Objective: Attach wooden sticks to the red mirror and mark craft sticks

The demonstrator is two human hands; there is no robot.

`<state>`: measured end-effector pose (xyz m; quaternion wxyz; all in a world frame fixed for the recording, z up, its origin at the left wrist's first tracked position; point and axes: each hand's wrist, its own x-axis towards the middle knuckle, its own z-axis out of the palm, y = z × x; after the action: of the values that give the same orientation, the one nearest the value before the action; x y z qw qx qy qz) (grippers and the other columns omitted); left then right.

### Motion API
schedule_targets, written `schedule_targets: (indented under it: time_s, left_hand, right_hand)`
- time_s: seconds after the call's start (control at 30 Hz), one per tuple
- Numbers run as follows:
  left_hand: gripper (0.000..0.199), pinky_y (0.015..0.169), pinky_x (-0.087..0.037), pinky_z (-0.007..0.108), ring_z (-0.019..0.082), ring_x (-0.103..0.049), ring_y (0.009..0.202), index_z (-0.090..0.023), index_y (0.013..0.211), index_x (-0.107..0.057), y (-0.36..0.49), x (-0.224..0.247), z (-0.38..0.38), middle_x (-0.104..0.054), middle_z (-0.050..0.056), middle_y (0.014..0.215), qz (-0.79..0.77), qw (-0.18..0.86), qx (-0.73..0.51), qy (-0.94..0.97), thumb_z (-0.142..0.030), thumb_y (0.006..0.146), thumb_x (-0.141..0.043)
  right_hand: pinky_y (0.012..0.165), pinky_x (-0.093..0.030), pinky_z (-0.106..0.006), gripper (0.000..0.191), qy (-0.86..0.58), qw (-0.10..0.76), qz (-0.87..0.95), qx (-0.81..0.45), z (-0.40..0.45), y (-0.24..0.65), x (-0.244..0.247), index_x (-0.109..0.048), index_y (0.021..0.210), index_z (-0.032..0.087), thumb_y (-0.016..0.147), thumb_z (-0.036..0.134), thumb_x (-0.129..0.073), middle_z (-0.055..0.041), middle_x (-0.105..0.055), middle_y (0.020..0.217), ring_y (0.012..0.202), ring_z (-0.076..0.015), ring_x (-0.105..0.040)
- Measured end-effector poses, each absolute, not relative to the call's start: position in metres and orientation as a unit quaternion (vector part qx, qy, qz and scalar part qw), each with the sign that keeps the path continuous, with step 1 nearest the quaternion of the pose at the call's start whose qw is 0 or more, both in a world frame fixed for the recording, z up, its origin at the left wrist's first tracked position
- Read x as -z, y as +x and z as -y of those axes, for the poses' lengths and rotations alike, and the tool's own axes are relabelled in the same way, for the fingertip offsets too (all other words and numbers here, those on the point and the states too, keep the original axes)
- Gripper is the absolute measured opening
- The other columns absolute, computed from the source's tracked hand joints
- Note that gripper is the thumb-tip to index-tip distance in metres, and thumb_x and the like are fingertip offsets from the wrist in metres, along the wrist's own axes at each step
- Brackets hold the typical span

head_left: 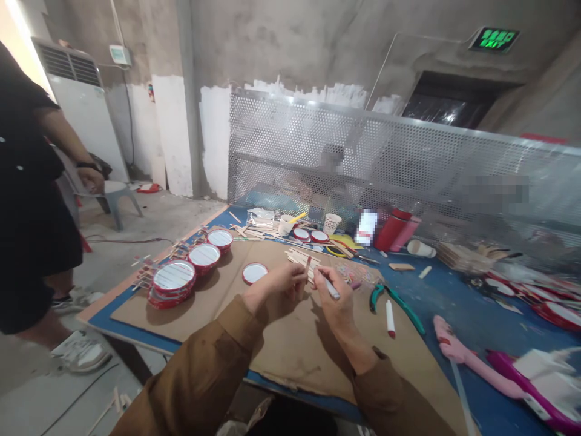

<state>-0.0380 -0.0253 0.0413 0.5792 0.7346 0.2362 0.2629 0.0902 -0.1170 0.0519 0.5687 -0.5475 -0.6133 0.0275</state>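
Observation:
Over the brown cardboard (290, 363), my left hand (284, 287) pinches a small wooden stick (308, 264) with a reddish end. My right hand (334, 297) is closed around a white marker (328, 287), whose tip points toward the stick. Loose wooden sticks (297, 257) lie just behind both hands. A round white disc with a red rim (255, 272) rests left of my left hand. Further left stand several red-rimmed round pieces (174, 277) with sticks attached. A white marker with a red cap (391, 318) and green-handled pliers (406, 310) lie to the right.
Cups (332, 223), a phone (367, 227) and a red bottle (393, 229) stand along the back, before a perforated metal screen (290, 139). A pink glue gun (481, 363) lies at right. A person in black (31, 181) stands at left.

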Motion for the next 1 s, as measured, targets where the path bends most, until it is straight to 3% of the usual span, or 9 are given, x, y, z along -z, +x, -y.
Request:
schedule_targets:
  time_s: [1.0]
  left_hand:
    - [0.022, 0.049, -0.036, 0.022, 0.009, -0.045, 0.047, -0.017, 0.073, -0.053, -0.037, -0.033, 0.015, -0.051, -0.003, 0.056, -0.234, 0.561, -0.240, 0.757, -0.036, 0.085, -0.055]
  right_hand:
    - [0.067, -0.051, -0.030, 0.020, -0.534, 0.570, 0.624, -0.014, 0.113, 0.091, -0.046, -0.063, 0.088, 0.020, 0.092, 0.037, -0.052, -0.0039, -0.070, 0.079, 0.072, -0.0191, -0.066]
